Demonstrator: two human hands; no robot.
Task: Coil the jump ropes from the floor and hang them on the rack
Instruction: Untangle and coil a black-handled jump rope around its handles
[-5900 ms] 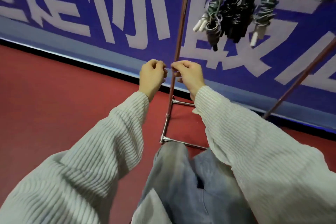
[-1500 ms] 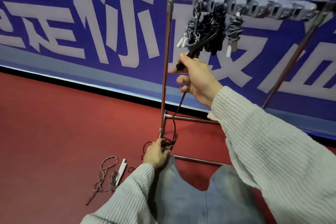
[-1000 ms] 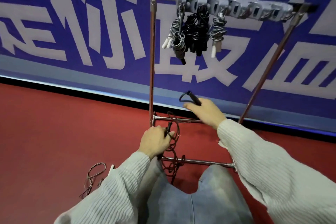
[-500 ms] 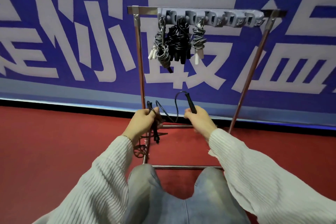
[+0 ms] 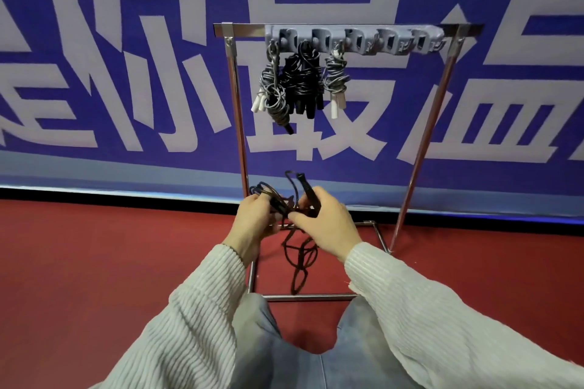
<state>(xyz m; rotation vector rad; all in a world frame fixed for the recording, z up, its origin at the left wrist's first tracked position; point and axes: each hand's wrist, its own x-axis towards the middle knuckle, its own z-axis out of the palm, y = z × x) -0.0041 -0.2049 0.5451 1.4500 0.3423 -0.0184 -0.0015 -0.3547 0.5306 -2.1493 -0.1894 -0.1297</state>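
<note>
Head view: the left hand (image 5: 256,218) and right hand (image 5: 325,224) each close their grip on the black rope (image 5: 298,257); slack dangles below the grip, so even loops wound there should hang cleanly on the rack (image 5: 350,41)

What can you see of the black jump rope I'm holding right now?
The black jump rope is a thin dark cord with slim black handles. The right hand grips one handle, which points up and away, cord arching from its tip. The left hand holds the other end with a few loose loops. The rest hangs between the hands in slack, twisted loops towards the red floor, inside the rack's base frame. It is only partly coiled and not yet hung.
</note>
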